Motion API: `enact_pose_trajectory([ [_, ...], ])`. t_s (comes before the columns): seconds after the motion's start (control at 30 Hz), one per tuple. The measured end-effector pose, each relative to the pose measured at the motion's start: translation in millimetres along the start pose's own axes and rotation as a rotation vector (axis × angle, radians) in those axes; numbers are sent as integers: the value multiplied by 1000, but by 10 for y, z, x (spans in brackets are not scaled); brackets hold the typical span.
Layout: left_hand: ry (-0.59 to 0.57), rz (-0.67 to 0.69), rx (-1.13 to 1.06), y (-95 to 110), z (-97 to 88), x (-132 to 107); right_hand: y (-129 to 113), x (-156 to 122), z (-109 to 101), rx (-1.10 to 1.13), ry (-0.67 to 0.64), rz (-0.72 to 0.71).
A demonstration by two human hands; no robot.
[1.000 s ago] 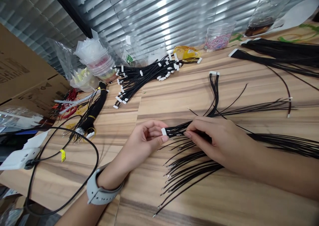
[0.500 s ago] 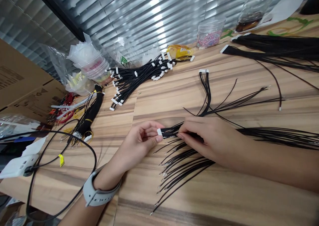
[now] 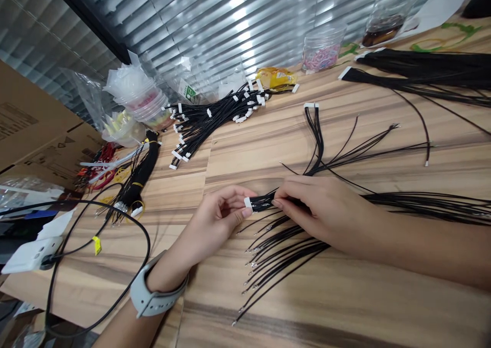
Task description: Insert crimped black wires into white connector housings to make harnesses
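Observation:
Between thumb and fingers, my left hand [image 3: 224,215] grips a white connector [image 3: 248,203] from which several black wires run to the right. My right hand [image 3: 310,205] pinches these black wires [image 3: 263,202] a short way from the connector; its palm hides part of them. Under and in front of the right hand, loose black wires [image 3: 284,266] fan out on the table, with bare metal terminals at their left ends. Behind the right hand lies a second white connector [image 3: 311,105] with wires that lead back toward the hand.
A pile of finished-looking black harnesses [image 3: 218,118] lies at the back. Black wire bundles [image 3: 422,72] rest at the right rear. Plastic tubs [image 3: 138,102], a jar [image 3: 322,49] and a glass [image 3: 383,28] stand by the blinds. A looped black cable [image 3: 148,246] lies at left.
My right hand has shifted very slightly left, and the wires behind it have moved a little with it. My left hand keeps its grip on the connector.

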State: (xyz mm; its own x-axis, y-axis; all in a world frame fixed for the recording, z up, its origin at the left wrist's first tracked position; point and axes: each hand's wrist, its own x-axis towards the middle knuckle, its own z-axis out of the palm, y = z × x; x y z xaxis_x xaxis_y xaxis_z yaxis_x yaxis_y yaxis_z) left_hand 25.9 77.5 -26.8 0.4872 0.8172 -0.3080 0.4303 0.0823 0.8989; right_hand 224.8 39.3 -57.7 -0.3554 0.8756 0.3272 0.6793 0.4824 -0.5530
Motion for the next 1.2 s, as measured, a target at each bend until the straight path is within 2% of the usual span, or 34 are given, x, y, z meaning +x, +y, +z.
enact_pose_trajectory([
  [0.3, 10, 9, 28, -1, 4, -10, -20, -19, 19, -85, -10, -4],
  [0.63, -4, -3, -23, 32, 37, -6, -17, -3, 29, -166, 37, -59],
  [0.87, -7, -15, -32, 22, 36, -18, -16, -7, 23, -156, -17, -28],
  [1.07, 41, 19, -49, 15, 78, -21, 16, -3, 55, -222, 32, -133],
  [1.2, 74, 58, 15, 10, 129, -36, 23, -3, 75, -222, 47, -180],
])
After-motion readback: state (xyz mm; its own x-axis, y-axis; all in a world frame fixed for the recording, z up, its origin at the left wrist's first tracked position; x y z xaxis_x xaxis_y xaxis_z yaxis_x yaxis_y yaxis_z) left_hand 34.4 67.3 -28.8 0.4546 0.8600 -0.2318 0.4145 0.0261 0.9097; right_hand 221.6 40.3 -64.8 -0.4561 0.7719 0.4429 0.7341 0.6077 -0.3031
